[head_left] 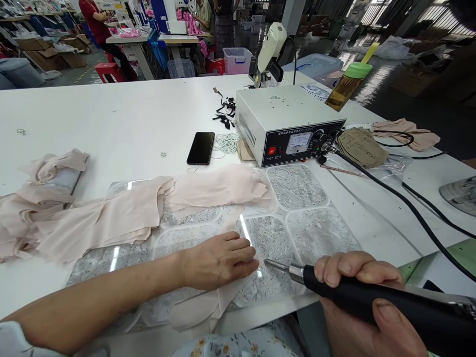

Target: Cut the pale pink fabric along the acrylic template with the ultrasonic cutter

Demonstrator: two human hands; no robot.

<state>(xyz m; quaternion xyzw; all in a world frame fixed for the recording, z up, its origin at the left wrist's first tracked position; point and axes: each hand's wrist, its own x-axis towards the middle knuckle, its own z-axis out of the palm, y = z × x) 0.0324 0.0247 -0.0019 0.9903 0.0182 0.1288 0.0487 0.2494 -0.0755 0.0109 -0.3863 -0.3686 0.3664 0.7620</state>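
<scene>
My left hand (219,260) lies on a pale pink fabric strip (197,308) at the front of the mat, its fingers curled and pressed together over the cloth. The strip runs out below the hand toward the table edge. Wrapped in my right hand (364,297) is an ultrasonic welding handpiece (345,290), with a black grip and a narrow metal tip. That tip points left, just right of my left fingertips and over the mat. Behind my hands, a stack of pink fabric pieces (219,188) and another fabric stack (100,220) lie flat.
A grey-patterned clear mat (312,228) covers the near table. Behind it stand the welder's control box (290,124) and a black phone (201,148). A thick black cable (405,198) crosses the right side. A drink bottle (347,87) and a glass (459,194) are also there.
</scene>
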